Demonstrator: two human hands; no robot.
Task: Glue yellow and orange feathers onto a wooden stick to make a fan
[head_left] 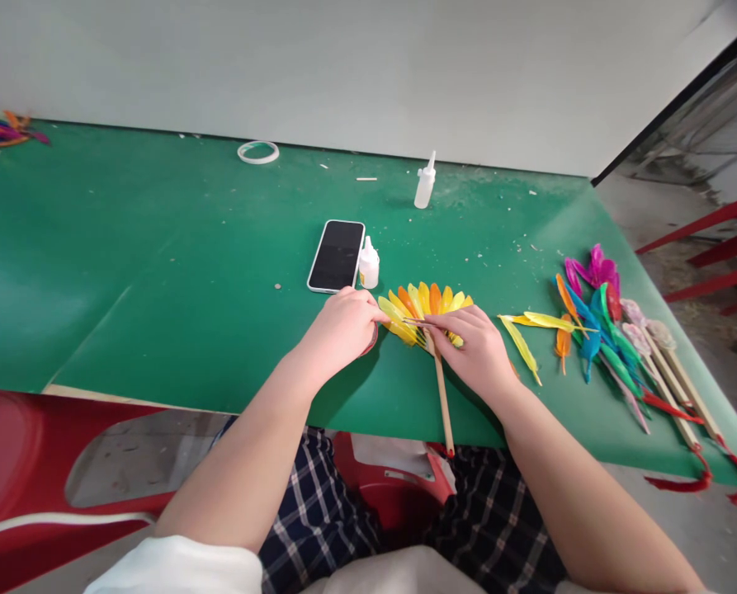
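A fan of yellow and orange feathers [435, 299] with a wooden handle [443, 400] lies on the green table, its handle pointing toward me. My right hand [472, 346] is over the fan's right part, its fingers closed on thin tweezers [414, 321] whose tips point left across the feathers. At the fan's left edge is my left hand [345, 328], index finger stretched to a pale yellow feather, the other fingers curled. A reddish item [371, 340] shows under that hand; what it is I cannot make out.
A phone [337, 256] and a small glue bottle [369, 266] stand beyond my left hand. Another bottle [425, 183] and a tape roll [257, 153] are farther back. Loose yellow feathers [522, 351], coloured feathers [597, 318] and tasselled sticks [674, 379] lie right.
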